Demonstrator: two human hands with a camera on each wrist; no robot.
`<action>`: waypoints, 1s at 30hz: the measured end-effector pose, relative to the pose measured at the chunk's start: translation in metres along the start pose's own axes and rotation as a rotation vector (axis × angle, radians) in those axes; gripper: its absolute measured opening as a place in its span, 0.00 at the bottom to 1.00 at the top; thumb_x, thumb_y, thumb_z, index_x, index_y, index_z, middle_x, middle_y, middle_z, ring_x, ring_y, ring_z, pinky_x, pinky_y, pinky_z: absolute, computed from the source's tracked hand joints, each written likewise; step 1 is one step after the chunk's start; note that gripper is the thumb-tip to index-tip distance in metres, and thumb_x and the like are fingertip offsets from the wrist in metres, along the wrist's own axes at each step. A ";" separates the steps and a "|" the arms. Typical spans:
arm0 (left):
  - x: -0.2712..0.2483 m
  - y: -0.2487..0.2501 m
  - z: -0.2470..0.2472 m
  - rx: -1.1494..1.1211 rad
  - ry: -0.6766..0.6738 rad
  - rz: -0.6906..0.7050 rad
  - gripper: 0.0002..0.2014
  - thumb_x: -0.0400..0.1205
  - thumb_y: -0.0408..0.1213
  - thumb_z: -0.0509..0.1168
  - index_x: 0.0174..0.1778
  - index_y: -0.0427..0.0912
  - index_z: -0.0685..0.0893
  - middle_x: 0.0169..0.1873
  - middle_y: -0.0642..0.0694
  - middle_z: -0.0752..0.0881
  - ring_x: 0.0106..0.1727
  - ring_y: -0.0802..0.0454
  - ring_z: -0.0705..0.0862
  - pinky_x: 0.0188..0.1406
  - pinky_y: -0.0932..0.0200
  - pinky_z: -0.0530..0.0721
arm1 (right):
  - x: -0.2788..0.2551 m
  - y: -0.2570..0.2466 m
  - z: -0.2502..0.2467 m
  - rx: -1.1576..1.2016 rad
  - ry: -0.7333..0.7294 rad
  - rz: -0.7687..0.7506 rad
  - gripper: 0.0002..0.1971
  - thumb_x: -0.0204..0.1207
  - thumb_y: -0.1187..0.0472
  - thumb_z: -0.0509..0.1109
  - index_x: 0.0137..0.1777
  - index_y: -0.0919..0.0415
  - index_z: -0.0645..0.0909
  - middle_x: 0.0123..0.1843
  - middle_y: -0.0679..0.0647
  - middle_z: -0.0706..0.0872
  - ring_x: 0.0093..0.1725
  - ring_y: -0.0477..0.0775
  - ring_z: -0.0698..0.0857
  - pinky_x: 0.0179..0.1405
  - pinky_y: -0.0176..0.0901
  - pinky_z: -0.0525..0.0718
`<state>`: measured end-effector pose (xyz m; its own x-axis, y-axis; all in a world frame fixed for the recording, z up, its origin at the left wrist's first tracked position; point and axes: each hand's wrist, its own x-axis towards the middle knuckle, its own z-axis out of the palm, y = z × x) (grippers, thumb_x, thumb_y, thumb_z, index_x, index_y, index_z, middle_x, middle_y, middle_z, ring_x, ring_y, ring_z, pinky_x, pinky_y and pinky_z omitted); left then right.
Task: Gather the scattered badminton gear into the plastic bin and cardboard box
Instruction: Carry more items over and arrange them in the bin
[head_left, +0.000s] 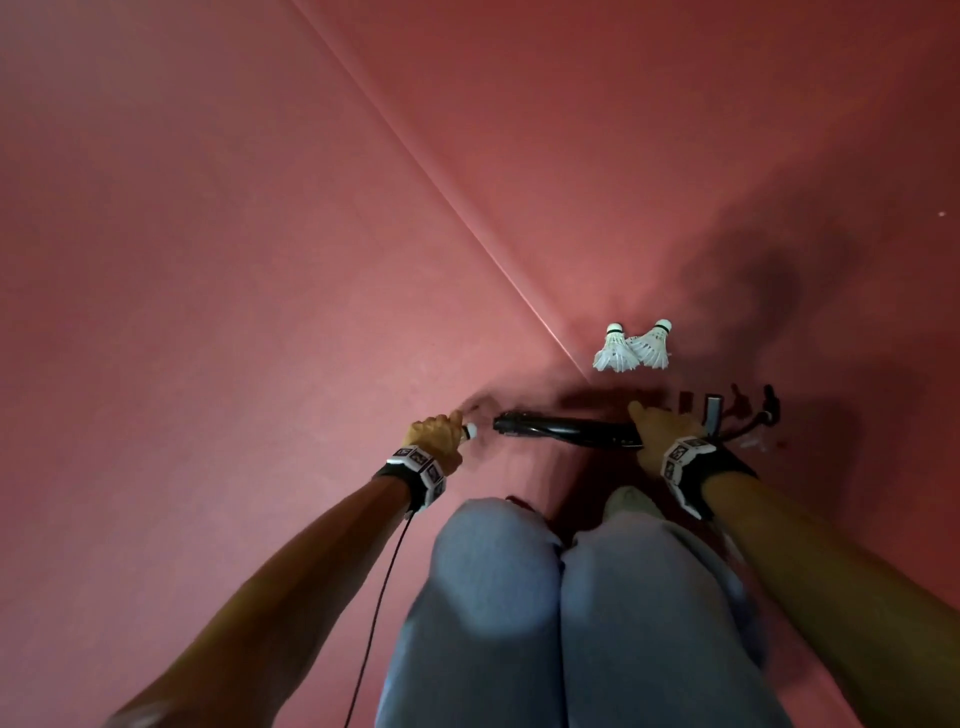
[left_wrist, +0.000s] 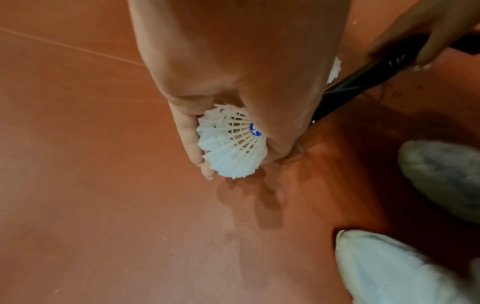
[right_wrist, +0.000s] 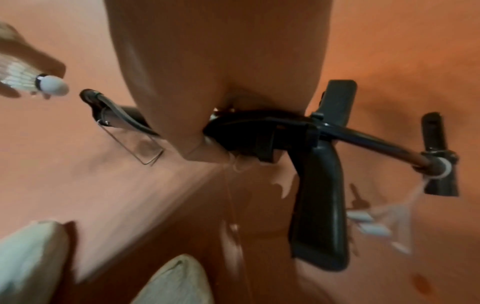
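My left hand (head_left: 441, 436) pinches a white feather shuttlecock (left_wrist: 231, 144) just above the red floor, cork tip (right_wrist: 53, 85) pointing right. My right hand (head_left: 657, 426) grips a black pistol-shaped tool (head_left: 566, 428) around its long barrel. The tool's grip (right_wrist: 317, 185) and a thin rod with a crossbar (right_wrist: 439, 156) stick out to the right. A wire loop (right_wrist: 135, 144) hangs under the barrel's left end. Two more white shuttlecocks (head_left: 634, 348) lie side by side on the floor just beyond the tool. Neither the plastic bin nor the cardboard box is in view.
I crouch with my knees in light jeans (head_left: 561, 597) between my arms. Pale shoes (left_wrist: 389, 267) stand on the floor right below the hands. A thin seam (head_left: 441, 192) runs diagonally across the red floor (head_left: 208, 260). A black cable (head_left: 379, 597) hangs from the left wristband.
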<state>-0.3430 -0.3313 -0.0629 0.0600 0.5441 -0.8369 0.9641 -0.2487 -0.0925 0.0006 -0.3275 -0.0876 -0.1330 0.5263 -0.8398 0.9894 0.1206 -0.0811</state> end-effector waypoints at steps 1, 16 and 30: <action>-0.017 0.000 -0.011 -0.012 -0.016 0.005 0.21 0.86 0.38 0.62 0.76 0.42 0.70 0.65 0.40 0.84 0.64 0.38 0.85 0.59 0.48 0.80 | -0.018 0.002 -0.007 0.030 0.000 0.012 0.35 0.74 0.53 0.73 0.80 0.54 0.63 0.69 0.55 0.81 0.67 0.61 0.85 0.63 0.53 0.81; -0.339 0.055 -0.251 -0.272 0.193 0.015 0.20 0.83 0.45 0.64 0.67 0.37 0.75 0.59 0.36 0.85 0.58 0.34 0.85 0.54 0.45 0.83 | -0.411 0.017 -0.222 0.387 0.233 0.120 0.25 0.70 0.49 0.71 0.68 0.49 0.76 0.56 0.53 0.91 0.61 0.63 0.88 0.73 0.57 0.77; -0.596 0.102 -0.507 -1.094 0.818 0.375 0.10 0.88 0.43 0.67 0.55 0.41 0.78 0.39 0.44 0.86 0.36 0.58 0.81 0.41 0.54 0.81 | -0.639 -0.020 -0.413 1.094 0.773 -0.050 0.08 0.72 0.52 0.78 0.44 0.50 0.81 0.33 0.47 0.85 0.33 0.48 0.83 0.35 0.44 0.82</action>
<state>-0.1493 -0.2744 0.6998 0.1201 0.9830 -0.1391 0.5458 0.0517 0.8363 0.0415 -0.3190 0.6724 0.1904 0.9225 -0.3359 0.4721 -0.3860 -0.7926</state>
